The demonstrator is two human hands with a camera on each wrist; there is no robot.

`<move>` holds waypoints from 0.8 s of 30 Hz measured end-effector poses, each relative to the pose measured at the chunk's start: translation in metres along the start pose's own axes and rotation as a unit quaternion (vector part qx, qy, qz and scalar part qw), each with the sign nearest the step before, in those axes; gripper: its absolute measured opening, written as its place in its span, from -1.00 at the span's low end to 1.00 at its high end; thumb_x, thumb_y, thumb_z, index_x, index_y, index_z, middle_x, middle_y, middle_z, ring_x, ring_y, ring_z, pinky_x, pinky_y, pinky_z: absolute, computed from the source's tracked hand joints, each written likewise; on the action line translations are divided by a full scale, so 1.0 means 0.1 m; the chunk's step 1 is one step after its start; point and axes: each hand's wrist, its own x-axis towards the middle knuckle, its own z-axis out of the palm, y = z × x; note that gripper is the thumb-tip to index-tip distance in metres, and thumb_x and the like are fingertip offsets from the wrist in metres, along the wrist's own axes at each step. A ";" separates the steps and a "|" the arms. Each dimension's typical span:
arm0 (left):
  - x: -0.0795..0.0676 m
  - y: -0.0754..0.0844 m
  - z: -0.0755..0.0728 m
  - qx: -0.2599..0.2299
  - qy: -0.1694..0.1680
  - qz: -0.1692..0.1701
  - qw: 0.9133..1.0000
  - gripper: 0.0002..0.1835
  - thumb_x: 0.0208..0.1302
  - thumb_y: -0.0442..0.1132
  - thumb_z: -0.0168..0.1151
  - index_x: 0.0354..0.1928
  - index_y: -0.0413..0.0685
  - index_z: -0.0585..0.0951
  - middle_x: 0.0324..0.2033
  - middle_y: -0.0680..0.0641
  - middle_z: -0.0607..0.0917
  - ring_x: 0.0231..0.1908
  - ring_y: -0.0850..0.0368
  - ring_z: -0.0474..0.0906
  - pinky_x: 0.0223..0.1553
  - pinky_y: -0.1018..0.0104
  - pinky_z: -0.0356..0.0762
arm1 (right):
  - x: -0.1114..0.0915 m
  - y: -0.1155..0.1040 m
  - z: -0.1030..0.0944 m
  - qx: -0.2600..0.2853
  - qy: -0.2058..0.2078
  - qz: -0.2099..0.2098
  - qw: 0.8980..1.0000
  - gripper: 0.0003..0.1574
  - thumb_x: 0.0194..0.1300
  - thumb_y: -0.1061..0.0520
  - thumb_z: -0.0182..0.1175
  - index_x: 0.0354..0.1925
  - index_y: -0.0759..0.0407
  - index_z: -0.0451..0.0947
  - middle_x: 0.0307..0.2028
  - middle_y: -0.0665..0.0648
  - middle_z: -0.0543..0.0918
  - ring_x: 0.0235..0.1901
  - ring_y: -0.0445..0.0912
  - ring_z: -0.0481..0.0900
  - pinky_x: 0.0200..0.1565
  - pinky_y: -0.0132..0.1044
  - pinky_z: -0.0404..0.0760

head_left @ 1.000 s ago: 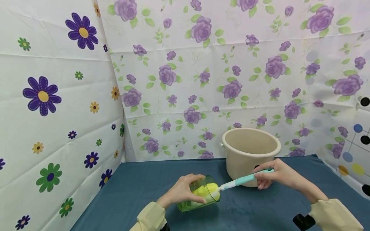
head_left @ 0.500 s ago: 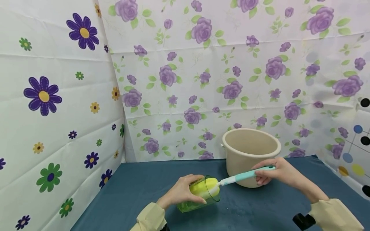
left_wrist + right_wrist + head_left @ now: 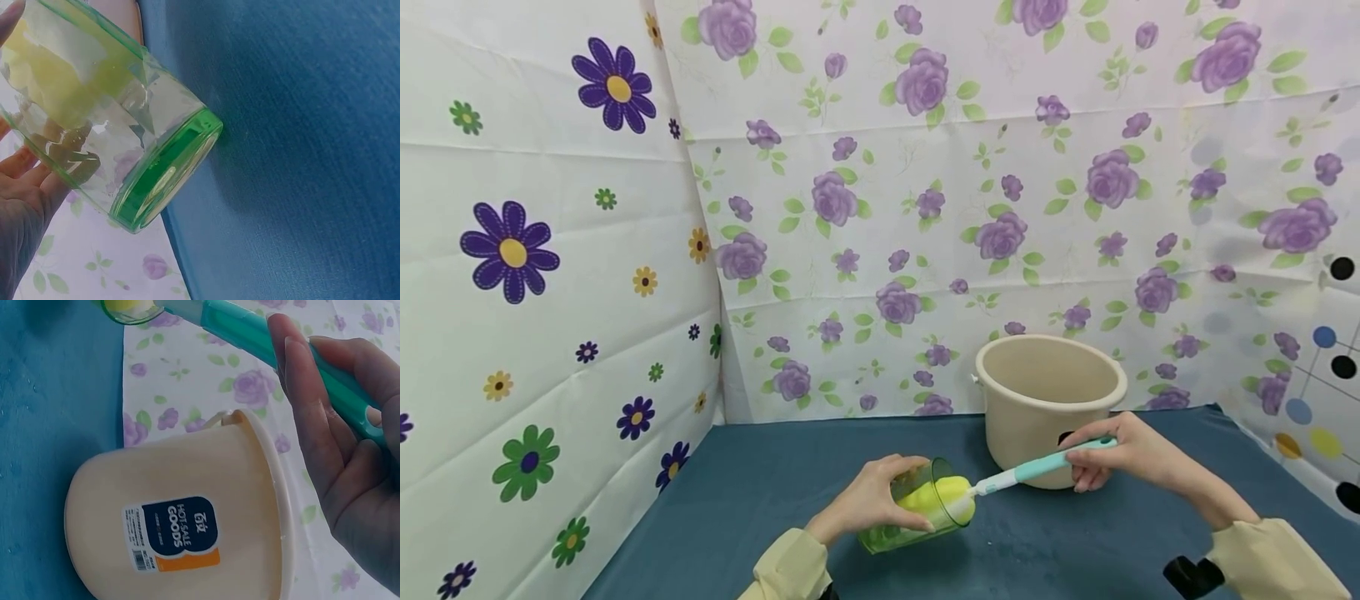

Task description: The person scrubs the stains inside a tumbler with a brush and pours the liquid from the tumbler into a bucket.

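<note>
My left hand [image 3: 876,500] grips a clear green glass [image 3: 917,517], tilted with its mouth to the right and held close over the table. The glass's thick green base [image 3: 169,169] shows in the left wrist view. My right hand [image 3: 1123,454] pinches the turquoise and white handle of a cup brush [image 3: 1048,463]. The brush's yellow sponge head [image 3: 953,497] is partly inside the glass, its end at the rim. In the right wrist view, fingers and thumb [image 3: 350,356] lie along the handle.
A beige bucket [image 3: 1022,425] stands at the back right, just behind my right hand, with a label [image 3: 172,534] on its side. Blue cloth [image 3: 760,483] covers the table, with water drops on it. Flowered sheets [image 3: 850,250] hang behind and at the left.
The sponge head went deeper into the glass half a second ago and has since been drawn back toward the rim, the right hand shifting slightly right. The left hand holds the glass nearly still.
</note>
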 end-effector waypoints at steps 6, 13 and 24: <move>-0.01 -0.01 0.02 -0.003 0.001 0.004 1.000 -0.24 -0.10 0.11 0.40 0.21 0.12 0.39 -0.19 0.16 0.46 -0.20 0.25 0.40 -0.22 0.29 0.42 | 0.01 0.01 0.04 0.006 0.006 -0.001 1.000 -0.72 0.28 0.39 0.02 -0.08 0.58 0.46 -0.45 0.30 0.62 -0.51 0.12 0.61 -0.51 -0.01 0.53; 0.00 -0.01 0.02 -0.002 0.008 -0.002 1.000 -0.22 -0.12 0.14 0.40 0.21 0.13 0.40 -0.16 0.17 0.47 -0.21 0.26 0.41 -0.26 0.32 0.43 | 0.02 -0.01 0.03 -0.009 0.028 -0.005 1.000 -0.73 0.28 0.38 0.02 -0.09 0.56 0.47 -0.46 0.29 0.63 -0.49 0.15 0.60 -0.50 -0.01 0.53; 0.01 0.00 -0.01 -0.002 0.005 -0.006 1.000 -0.22 -0.13 0.11 0.42 0.21 0.13 0.39 -0.13 0.15 0.47 -0.18 0.25 0.41 -0.23 0.31 0.43 | 0.00 0.03 -0.03 -0.029 0.021 -0.008 0.999 -0.72 0.28 0.38 0.03 -0.09 0.57 0.46 -0.45 0.26 0.63 -0.50 0.12 0.61 -0.51 -0.03 0.54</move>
